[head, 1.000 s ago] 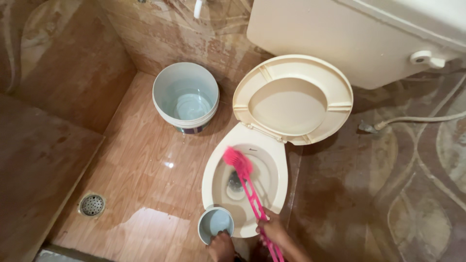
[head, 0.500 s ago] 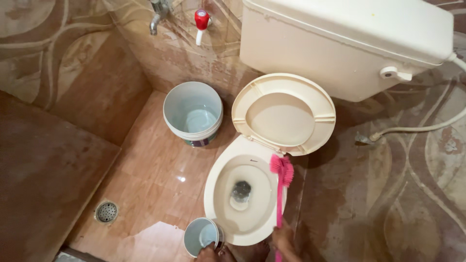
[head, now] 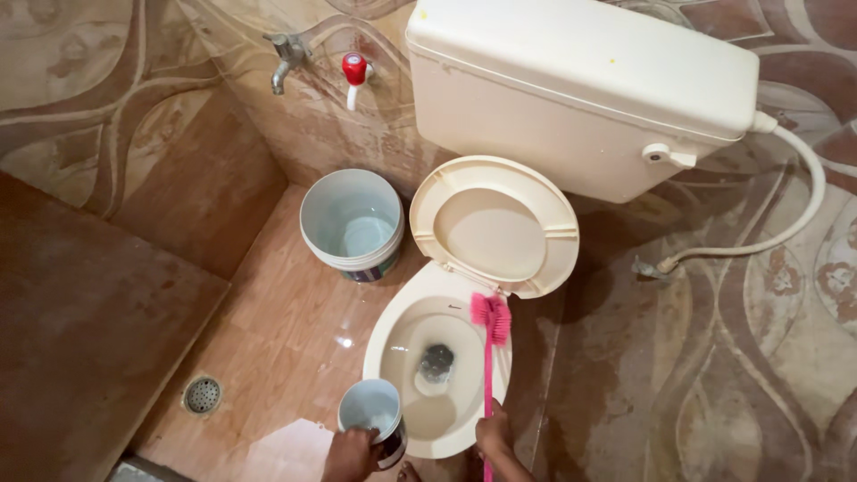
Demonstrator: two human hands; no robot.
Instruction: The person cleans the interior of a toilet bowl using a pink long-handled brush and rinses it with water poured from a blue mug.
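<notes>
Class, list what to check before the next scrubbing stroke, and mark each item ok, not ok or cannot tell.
1. Right hand grips the brush handle: ok.
2. Bristles on the bowl rim, right side: ok.
3. Seat raised clear of the bowl: ok.
4. Left hand holds the mug: ok.
5. Water in the mug: cannot tell.
6. Bucket holds water: ok.
</notes>
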